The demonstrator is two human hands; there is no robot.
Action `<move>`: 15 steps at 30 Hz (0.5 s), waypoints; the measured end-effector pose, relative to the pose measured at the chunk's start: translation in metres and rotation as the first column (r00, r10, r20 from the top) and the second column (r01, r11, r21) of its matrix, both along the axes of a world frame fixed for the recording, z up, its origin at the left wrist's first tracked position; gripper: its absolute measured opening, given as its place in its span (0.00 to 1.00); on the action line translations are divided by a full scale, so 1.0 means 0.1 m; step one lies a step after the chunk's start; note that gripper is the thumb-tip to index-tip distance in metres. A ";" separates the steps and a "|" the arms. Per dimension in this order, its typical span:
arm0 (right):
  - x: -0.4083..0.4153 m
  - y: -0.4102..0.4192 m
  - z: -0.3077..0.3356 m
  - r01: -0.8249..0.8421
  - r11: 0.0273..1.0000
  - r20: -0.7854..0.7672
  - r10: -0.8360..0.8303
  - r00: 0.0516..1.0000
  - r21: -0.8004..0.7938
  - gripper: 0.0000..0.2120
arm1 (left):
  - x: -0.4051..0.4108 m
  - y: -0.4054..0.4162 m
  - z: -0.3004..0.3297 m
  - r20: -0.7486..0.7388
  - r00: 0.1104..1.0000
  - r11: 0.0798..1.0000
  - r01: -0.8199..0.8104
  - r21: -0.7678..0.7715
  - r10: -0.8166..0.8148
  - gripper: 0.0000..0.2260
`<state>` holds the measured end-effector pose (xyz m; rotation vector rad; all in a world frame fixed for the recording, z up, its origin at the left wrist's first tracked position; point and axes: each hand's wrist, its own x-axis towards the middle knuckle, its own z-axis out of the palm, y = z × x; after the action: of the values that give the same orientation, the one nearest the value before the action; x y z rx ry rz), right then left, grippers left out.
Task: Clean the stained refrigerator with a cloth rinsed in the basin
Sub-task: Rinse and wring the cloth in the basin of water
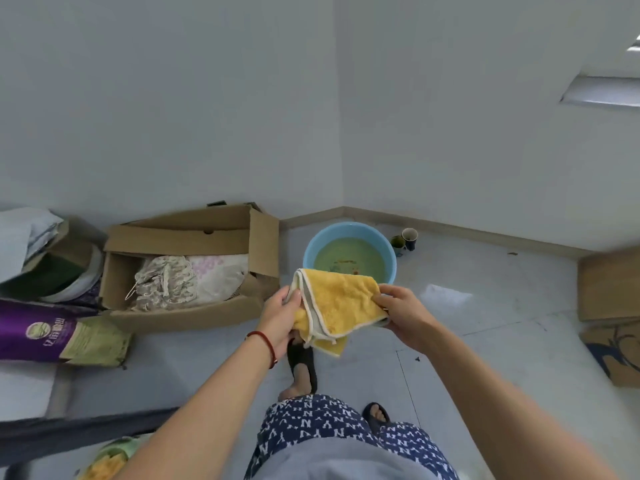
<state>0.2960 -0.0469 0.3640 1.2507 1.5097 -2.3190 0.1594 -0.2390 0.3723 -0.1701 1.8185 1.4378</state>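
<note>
Cloth point(341, 301) — yellow terry with a pale binding, folded over on itself, held up between my two hands, lower corner hanging loose. Basin point(349, 252) — round, light blue, on the floor just beyond the cloth, holding murky greenish water with reddish specks.

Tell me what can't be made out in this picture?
- Refrigerator: nowhere in the head view.
- Basin: near rim hidden by the yellow cloth.
- Left hand and right hand: fingertips hidden under cloth.
- Cup by wall: contents too small.

Fuzzy terry cloth point(341, 299), plastic basin point(349, 252)
</note>
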 end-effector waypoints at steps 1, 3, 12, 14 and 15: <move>-0.10 0.13 -0.03 0.016 1.000 0.022 -0.016 1.000 0.023 0.13 | -0.12 0.11 -0.05 0.010 1.000 1.000 0.001 -0.014 -0.001 0.11; -0.30 0.38 -0.12 0.064 0.998 0.068 -0.065 0.996 0.026 0.12 | -0.42 0.35 -0.20 0.035 0.999 0.999 0.023 -0.033 -0.021 0.11; -1.02 1.08 -0.44 0.199 0.979 0.255 -0.202 0.946 0.037 0.15 | -1.74 1.37 -0.87 0.088 0.927 0.896 0.374 -0.239 -0.364 0.16; -1.17 1.22 -0.62 0.211 0.976 0.275 -0.220 0.936 0.062 0.20 | -1.96 1.52 -1.03 0.013 0.902 0.853 0.413 -0.319 -0.432 0.14; -1.23 1.27 -0.69 0.230 0.971 0.279 -0.240 0.930 0.067 0.23 | -2.03 1.56 -1.11 -0.027 0.883 0.826 0.428 -0.366 -0.469 0.12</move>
<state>0.1727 0.0803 0.2946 1.7752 1.3718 -2.1271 -0.0438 -0.0829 0.2611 0.1656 2.0300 0.7994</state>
